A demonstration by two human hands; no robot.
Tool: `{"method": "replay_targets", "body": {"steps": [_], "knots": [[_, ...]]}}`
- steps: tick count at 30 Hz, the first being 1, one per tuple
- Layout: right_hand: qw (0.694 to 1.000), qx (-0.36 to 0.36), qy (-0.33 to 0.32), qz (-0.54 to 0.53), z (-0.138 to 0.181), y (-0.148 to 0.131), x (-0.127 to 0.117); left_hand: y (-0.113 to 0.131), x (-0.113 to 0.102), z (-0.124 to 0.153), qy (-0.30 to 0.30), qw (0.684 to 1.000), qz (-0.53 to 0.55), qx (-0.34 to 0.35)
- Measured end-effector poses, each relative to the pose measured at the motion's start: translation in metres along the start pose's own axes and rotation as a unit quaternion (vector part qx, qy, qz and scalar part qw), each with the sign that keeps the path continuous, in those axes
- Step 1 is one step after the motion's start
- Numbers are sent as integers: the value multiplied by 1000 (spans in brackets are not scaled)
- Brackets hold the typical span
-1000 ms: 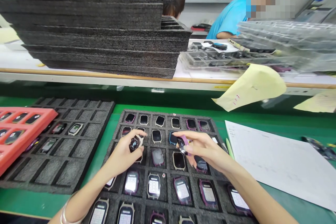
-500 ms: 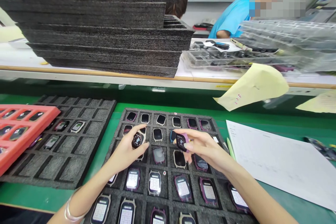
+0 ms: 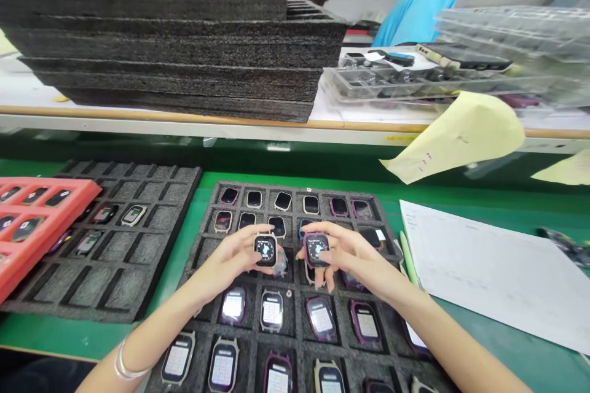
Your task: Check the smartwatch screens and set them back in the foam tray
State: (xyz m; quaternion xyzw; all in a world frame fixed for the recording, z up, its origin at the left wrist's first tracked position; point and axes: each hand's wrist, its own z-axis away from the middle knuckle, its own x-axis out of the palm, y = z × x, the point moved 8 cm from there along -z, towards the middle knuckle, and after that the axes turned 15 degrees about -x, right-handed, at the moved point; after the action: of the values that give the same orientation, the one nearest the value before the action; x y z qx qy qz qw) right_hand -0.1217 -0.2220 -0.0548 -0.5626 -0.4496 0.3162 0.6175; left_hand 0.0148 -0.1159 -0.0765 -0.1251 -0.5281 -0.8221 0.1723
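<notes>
My left hand [image 3: 239,255] is closed on a smartwatch with a pale case [image 3: 265,250], thumb at its lower left corner. A purple-cased smartwatch [image 3: 317,250] is held in my right hand [image 3: 348,252], thumb on the lower right of its screen. Both screens are lit with a dial face and turned towards me. The two watches are side by side, a small gap apart, above a black foam tray [image 3: 295,344]. Strapless watches fill many of its compartments; the nearer ones, such as a silver watch [image 3: 271,311], show lit white screens. My hands hide some middle compartments.
Left lies another black foam tray [image 3: 168,245], with a red tray [image 3: 59,221] of watches overlapping it. White paper [image 3: 488,276] and a green pen [image 3: 409,258] lie right. Stacked foam trays [image 3: 184,43] stand on the shelf; yellow paper [image 3: 465,135] hangs over its edge. A person in blue [image 3: 415,9] is behind.
My left hand has lifted the pale-cased watch from the tray and moved it right, beside the purple one. My right hand has turned its watch to face me. The view has shifted slightly.
</notes>
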Motion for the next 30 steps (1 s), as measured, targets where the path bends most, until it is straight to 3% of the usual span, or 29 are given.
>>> {"method": "replay_targets", "body": {"steps": [20,26,30], "knots": [[998,-27,5,54,1,4,4,2,0,1,27,999,-45,9],[999,-30,-43,11,5,-3,13,4,-2,1,40,996,-74,14],[995,-45,-82,-20,6,-6,19,8,-8,3,95,982,-159,46]]}}
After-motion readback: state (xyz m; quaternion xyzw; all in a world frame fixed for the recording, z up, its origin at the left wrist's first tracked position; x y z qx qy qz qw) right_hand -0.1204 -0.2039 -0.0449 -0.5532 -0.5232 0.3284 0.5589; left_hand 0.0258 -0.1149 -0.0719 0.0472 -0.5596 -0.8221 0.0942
